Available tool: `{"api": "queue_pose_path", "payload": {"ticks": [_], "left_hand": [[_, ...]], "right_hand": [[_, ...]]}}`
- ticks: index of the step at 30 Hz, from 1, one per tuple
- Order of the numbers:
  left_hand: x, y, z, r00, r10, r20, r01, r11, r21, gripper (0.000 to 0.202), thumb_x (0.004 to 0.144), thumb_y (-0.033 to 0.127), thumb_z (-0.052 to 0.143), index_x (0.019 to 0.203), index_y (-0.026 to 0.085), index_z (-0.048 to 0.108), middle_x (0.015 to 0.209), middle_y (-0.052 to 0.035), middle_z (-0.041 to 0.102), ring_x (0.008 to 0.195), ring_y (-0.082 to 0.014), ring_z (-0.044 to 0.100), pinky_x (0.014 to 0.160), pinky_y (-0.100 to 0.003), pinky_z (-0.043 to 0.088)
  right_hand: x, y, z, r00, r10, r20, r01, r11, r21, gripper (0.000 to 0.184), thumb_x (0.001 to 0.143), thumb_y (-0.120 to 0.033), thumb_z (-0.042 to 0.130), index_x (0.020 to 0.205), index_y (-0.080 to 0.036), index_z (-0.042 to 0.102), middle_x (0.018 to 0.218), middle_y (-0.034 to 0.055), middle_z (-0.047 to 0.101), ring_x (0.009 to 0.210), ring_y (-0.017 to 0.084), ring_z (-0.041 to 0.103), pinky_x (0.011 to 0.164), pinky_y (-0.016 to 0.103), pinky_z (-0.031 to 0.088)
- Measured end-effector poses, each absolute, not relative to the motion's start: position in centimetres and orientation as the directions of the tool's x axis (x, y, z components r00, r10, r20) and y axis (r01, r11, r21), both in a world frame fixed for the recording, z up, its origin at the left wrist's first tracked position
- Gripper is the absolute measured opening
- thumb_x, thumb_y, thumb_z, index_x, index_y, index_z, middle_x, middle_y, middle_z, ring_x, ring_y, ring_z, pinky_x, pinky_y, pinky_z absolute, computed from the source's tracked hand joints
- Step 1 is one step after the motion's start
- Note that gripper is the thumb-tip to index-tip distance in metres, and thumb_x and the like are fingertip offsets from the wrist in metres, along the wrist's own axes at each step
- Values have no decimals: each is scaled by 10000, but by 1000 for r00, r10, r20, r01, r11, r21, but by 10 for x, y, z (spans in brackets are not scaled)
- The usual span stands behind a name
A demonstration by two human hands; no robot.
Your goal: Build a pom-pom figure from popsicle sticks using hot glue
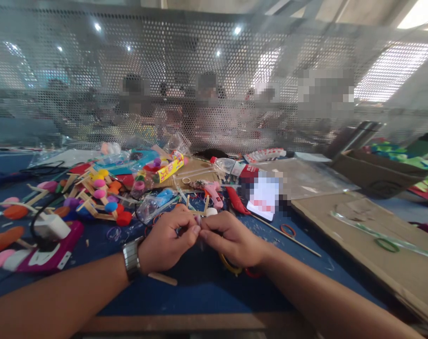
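Note:
Both hands meet above the blue tabletop (pixel 196 299), thumbs and fingertips pressed together. My left hand (pixel 167 238), with a metal watch (pixel 131 259) on its wrist, is closed in a pinch. Closed against it from the right is my right hand (pixel 233 240). Whatever sits between the fingertips is small and mostly covered; I cannot make it out. Just behind the fingers a white round piece (pixel 211 212) and short wooden sticks show. A flat wooden stick (pixel 163 278) lies below my left hand, and a yellow ring (pixel 230 265) is partly under my right.
Craft-stick pieces with coloured pom-poms (pixel 99 193) pile up at left, beside a purple power strip (pixel 53 249). Beyond the hands lie a pink glue gun (pixel 214 194), a bottle (pixel 237 169) and a lit phone (pixel 263 197). Cardboard (pixel 341 226) covers the right; a perforated screen (pixel 178 56) stands behind.

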State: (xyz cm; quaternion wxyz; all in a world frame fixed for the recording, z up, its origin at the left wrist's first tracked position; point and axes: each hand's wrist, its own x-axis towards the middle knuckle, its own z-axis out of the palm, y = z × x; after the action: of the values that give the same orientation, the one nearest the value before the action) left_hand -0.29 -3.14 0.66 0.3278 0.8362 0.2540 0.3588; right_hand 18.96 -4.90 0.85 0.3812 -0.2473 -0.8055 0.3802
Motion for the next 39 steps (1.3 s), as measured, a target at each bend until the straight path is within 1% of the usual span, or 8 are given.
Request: {"api": "queue_pose_path", "payload": {"ticks": [8, 17, 23, 25, 29, 31, 34, 39], "left_hand": [[2, -36, 7, 568, 717, 404, 96, -545, 833, 332, 916, 308, 488, 608, 194, 433, 621, 24, 453, 617, -126, 414, 609, -262, 366], [6, -36, 10, 557, 769, 314, 21, -391, 920, 337, 887, 324, 511, 586, 194, 434, 613, 14, 485, 627, -129, 443, 620, -261, 396], [5, -36, 13, 579, 758, 300, -1, -368, 930, 321, 888, 277, 469, 581, 195, 421, 613, 15, 483, 612, -125, 436, 606, -262, 379], [4, -36, 12, 580, 747, 324, 27, -415, 909, 326, 904, 283, 462, 592, 195, 426, 626, 12, 491, 623, -129, 450, 617, -267, 379], [1, -38, 7, 631, 654, 418, 102, -603, 791, 368, 948, 340, 467, 614, 190, 441, 598, 24, 449, 582, -120, 408, 591, -271, 331], [0, -38, 5, 652, 641, 405, 111, -610, 785, 419, 966, 414, 478, 615, 190, 435, 577, 33, 420, 556, -114, 374, 553, -267, 298], [0, -37, 5, 655, 669, 351, 122, -552, 825, 491, 977, 515, 481, 614, 185, 456, 575, 30, 433, 550, -111, 381, 522, -253, 290], [0, -32, 7, 682, 640, 354, 100, -561, 821, 537, 1018, 529, 413, 647, 166, 550, 607, 5, 524, 586, -120, 476, 569, -247, 359]], "right_hand": [[187, -48, 4, -542, 729, 418, 53, 527, -848, 445, 993, -458, 475, 629, -208, 419, 583, -40, 415, 554, 100, 338, 510, 242, 299], [183, -50, 2, -492, 808, 323, -103, 314, -944, 425, 927, -453, 556, 597, -218, 429, 503, -67, 367, 444, 78, 286, 400, 221, 221], [182, -51, 0, -499, 836, 227, -143, 179, -973, 353, 904, -432, 554, 647, -193, 525, 491, -73, 397, 382, 69, 288, 369, 215, 224], [183, -51, 0, -503, 828, 249, -123, 216, -969, 377, 919, -444, 547, 637, -196, 513, 504, -69, 395, 404, 75, 296, 385, 220, 237], [188, -55, 6, -555, 736, 388, 58, 499, -864, 462, 989, -457, 501, 610, -195, 471, 566, -40, 424, 519, 95, 351, 490, 238, 298], [189, -56, 8, -583, 691, 427, 106, 586, -803, 465, 1018, -452, 467, 630, -195, 466, 594, -35, 430, 550, 102, 359, 528, 245, 317], [189, -56, 9, -606, 656, 449, 114, 631, -768, 448, 1037, -464, 428, 693, -186, 503, 635, -23, 463, 575, 108, 380, 549, 247, 330], [190, -55, 8, -597, 672, 438, 190, 649, -737, 428, 1045, -447, 413, 716, -189, 504, 644, -20, 489, 572, 108, 402, 556, 251, 332]]}}
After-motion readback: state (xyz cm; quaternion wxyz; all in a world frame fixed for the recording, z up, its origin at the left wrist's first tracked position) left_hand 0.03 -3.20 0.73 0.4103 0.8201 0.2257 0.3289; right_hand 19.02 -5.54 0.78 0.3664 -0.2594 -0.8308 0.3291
